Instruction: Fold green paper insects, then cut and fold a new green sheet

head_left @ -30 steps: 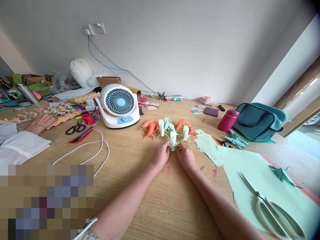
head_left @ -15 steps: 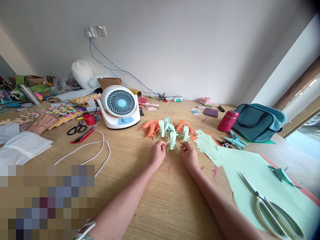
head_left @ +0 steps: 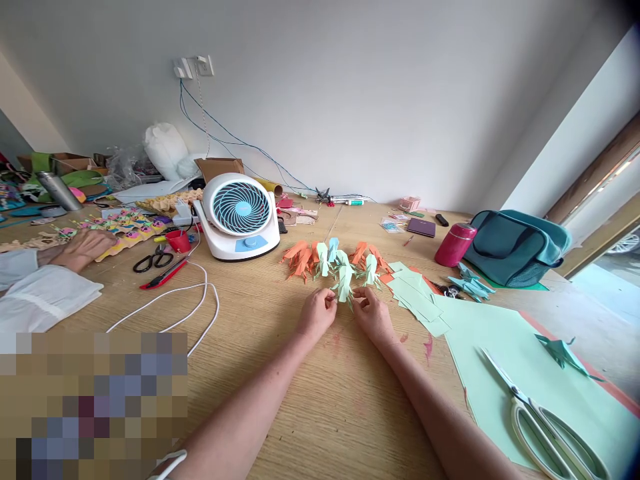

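A pale green origami figure (head_left: 344,285) with thin legs stands at the front of a cluster of folded paper figures. My left hand (head_left: 317,315) is closed in a pinch at its left legs, and my right hand (head_left: 373,319) pinches at the right ones. The exact fingertip contact is small and partly hidden. Behind it stand another green figure (head_left: 371,269), a light blue figure (head_left: 333,249) and several orange figures (head_left: 299,259). Cut green paper pieces (head_left: 413,290) lie right of my right hand.
Large scissors (head_left: 520,395) rest on a green paper sheet (head_left: 480,333) at right, near a pink bottle (head_left: 455,244) and a teal bag (head_left: 515,247). A white fan (head_left: 243,220), a cable (head_left: 215,313) and black scissors (head_left: 153,259) are left. A co-worker's hand (head_left: 85,248) is far left.
Both my hands have moved slightly inward, closer to the front green figure's legs. The cluster of paper figures looks otherwise the same.
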`<state>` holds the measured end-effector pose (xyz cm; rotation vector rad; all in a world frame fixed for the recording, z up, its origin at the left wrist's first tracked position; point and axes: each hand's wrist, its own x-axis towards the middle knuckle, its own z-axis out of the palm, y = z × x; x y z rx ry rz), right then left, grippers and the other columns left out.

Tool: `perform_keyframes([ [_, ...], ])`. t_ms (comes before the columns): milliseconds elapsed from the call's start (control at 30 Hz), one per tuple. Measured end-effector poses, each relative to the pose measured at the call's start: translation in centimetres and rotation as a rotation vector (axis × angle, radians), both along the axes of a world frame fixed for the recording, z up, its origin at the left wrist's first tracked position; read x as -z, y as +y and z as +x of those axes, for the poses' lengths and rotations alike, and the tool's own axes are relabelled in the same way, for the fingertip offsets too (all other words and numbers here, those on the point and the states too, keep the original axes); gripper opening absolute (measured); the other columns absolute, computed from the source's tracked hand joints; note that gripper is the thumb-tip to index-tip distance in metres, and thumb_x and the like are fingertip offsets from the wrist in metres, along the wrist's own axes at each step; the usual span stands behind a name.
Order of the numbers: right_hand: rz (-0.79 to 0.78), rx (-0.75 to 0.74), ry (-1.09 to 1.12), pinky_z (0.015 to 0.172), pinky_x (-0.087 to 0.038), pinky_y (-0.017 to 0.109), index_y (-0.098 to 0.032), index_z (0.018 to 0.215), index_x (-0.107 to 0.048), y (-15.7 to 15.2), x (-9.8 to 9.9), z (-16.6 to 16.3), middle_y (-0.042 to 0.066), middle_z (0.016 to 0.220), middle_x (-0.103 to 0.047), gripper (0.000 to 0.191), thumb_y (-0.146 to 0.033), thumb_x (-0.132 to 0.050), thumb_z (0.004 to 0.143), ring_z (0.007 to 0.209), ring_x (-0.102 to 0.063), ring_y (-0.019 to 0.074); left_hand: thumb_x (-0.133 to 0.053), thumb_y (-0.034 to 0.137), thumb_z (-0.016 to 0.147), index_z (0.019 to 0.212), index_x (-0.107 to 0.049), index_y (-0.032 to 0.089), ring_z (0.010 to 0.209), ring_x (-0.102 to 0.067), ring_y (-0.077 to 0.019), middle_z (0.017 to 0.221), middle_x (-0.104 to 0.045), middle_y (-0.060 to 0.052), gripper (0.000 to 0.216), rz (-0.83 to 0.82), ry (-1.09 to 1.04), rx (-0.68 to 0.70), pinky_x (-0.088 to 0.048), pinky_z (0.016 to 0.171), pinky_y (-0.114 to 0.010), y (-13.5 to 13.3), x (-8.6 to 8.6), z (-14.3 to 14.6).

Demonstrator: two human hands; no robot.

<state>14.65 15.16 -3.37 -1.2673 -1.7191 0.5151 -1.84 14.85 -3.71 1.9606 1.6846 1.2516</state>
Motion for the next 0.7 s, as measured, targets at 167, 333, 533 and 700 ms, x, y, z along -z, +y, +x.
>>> perform_keyframes([
  [167, -0.016, -0.065, 0.002, 0.059, -0.048, 0.026, -0.023, 0.096, -0.061, 0.6, -0.1, -0.6, 0.002, 0.088, -0.072, 0.022, -0.025, -0.052, 0.076, 0.054, -0.057, 0.0125, -0.061, 0.008, 0.08, 0.083, -0.069, 0.016, 0.074, -0.063, -0.0155, 0.085, -0.069, -0.005, 0.012, -0.034, 0.019, -0.001, -0.048, 0.07, -0.027, 0.6, -0.3, 0.3],
  [333, 0.02, -0.052, 0.011, 0.062, -0.048, 0.027, -0.022, 0.092, -0.061, 2.0, -0.3, -1.2, 0.003, 0.088, -0.07, 0.02, -0.023, -0.05, 0.075, 0.059, -0.057, 0.0135, -0.06, 0.007, 0.079, 0.082, -0.07, 0.016, 0.075, -0.063, -0.0174, 0.085, -0.069, -0.006, 0.014, -0.037, 0.043, -0.035, -0.048, 0.072, -0.029, 1.9, -0.9, 0.6],
  [533, 0.044, 0.005, 0.033, 0.064, -0.05, 0.029, -0.021, 0.089, -0.061, 3.4, 0.1, -1.0, 0.004, 0.089, -0.069, 0.016, -0.025, -0.051, 0.076, 0.064, -0.06, 0.0148, -0.062, 0.008, 0.078, 0.082, -0.069, 0.016, 0.074, -0.062, -0.0177, 0.085, -0.069, -0.007, 0.011, -0.023, 0.057, -0.021, -0.049, 0.071, -0.03, 3.1, -0.6, 0.4],
  [700, 0.065, 0.09, 0.052, 0.065, -0.049, 0.03, -0.021, 0.084, -0.06, 2.9, 0.5, -0.3, 0.007, 0.09, -0.067, 0.013, -0.024, -0.049, 0.077, 0.072, -0.061, 0.0175, -0.058, 0.001, 0.075, 0.083, -0.066, 0.016, 0.076, -0.063, -0.0159, 0.085, -0.069, -0.005, 0.019, 0.01, 0.022, -0.003, -0.05, 0.073, -0.027, 2.8, 0.0, 0.1],
])
